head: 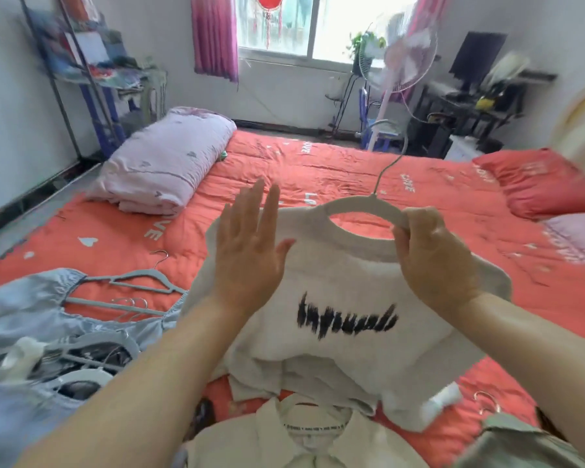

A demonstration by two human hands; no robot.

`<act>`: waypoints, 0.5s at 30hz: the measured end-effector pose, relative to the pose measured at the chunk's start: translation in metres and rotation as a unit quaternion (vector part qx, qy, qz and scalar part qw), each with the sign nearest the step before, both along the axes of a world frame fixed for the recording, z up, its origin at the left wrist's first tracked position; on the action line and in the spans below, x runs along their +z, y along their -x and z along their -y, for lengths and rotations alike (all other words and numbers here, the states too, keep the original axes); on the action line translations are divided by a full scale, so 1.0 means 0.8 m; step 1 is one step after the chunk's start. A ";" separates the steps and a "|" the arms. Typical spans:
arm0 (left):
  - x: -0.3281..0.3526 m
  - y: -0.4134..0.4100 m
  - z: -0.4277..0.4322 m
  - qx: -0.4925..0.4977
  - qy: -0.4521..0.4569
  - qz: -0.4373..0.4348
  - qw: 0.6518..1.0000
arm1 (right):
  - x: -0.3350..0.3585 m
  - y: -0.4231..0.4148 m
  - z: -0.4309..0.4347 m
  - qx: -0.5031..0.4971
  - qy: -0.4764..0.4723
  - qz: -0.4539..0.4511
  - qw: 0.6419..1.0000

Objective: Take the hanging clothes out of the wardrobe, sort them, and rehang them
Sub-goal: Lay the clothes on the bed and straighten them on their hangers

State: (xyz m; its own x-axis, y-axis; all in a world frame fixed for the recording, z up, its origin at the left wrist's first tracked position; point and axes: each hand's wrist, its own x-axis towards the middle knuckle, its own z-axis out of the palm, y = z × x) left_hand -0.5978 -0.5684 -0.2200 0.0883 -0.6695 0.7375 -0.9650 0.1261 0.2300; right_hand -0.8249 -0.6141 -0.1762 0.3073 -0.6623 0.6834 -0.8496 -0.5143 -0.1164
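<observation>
Our right hand [433,255] pinches hanger [362,206] at collar, holding white T-shirt [345,288] raised over bed [318,167], front facing us, likely for sorting. Our left hand [250,244] spread flat, gripping nothing, probably poised to smooth shoulder. At left, other clothes [31,309] lie.

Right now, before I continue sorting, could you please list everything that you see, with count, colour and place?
T-shirt: one, white with black print, held up at centre.
Hanger: one, white, inside the T-shirt's neck.
Bed cover: one, orange-red, spread under the clothes.
Quilt: one, pink, folded, far left on the bed cover.
Pillow: one, red, right edge.
Blue garments: several, light blue, near left.
Grey hangers: several, grey, among the blue garments.
Collared shirt: one, cream, bottom centre.
Standing fan: one, pink and white, far side, right of centre.
Curtains: two, pink, at the window.
Left hand: open, by the T-shirt's shoulder.
Right hand: grips the hanger.
</observation>
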 end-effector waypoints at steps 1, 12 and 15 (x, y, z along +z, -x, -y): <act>0.030 0.001 -0.010 0.009 -0.014 0.015 1.000 | 0.021 0.001 -0.019 0.010 0.012 0.004 1.000; 0.237 0.020 -0.202 0.012 -0.057 0.028 0.998 | 0.211 0.039 -0.231 0.048 0.052 0.016 0.997; 0.272 0.028 -0.260 0.000 -0.065 0.008 0.998 | 0.244 0.058 -0.293 0.039 0.058 0.018 0.997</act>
State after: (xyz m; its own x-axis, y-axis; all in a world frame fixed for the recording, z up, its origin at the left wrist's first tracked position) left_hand -0.6206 -0.3602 -0.0024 0.0779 -0.7594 0.6459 -0.9688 0.0954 0.2289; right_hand -0.8715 -0.3799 0.0190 0.3283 -0.5531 0.7657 -0.8028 -0.5905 -0.0824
